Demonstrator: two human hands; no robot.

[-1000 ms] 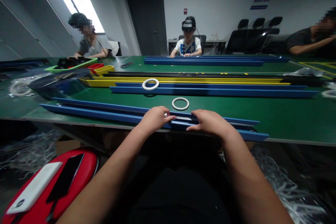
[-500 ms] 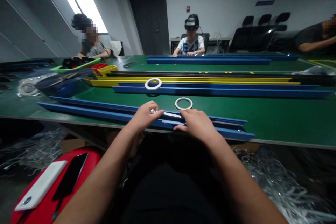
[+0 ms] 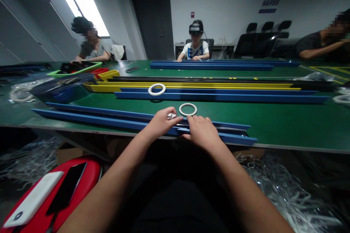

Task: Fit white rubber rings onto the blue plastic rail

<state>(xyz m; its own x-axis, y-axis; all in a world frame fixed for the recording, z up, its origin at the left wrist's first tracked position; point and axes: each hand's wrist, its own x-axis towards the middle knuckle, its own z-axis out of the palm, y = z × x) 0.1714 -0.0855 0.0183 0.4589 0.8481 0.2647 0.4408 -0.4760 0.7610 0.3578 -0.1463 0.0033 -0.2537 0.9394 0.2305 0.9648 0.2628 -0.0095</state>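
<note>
A long blue U-shaped channel (image 3: 95,118) lies along the near table edge. Above its middle is my left hand (image 3: 162,122), closed, with a crumpled white strip (image 3: 171,116) showing between its fingers. My right hand (image 3: 203,131) grips the channel just to the right, thumb by the near wall and fingers over the top. Between the two hands a short stretch of the channel's inside looks pale; the fingertips there are partly hidden. Just beyond my right fingers a white tape roll (image 3: 187,109) lies flat on the green table (image 3: 287,123).
Another tape roll (image 3: 156,89) rests on a second blue channel (image 3: 232,98). Behind it are yellow channels (image 3: 207,85), a green tray (image 3: 79,68) and more blue channels (image 3: 213,66). A red stool (image 3: 87,174) holds a phone (image 3: 67,187). Several people sit around the table.
My left hand has slid right along the channel, closer to my right hand, and the white strip between them shows less. The whole view has shifted slightly.
</note>
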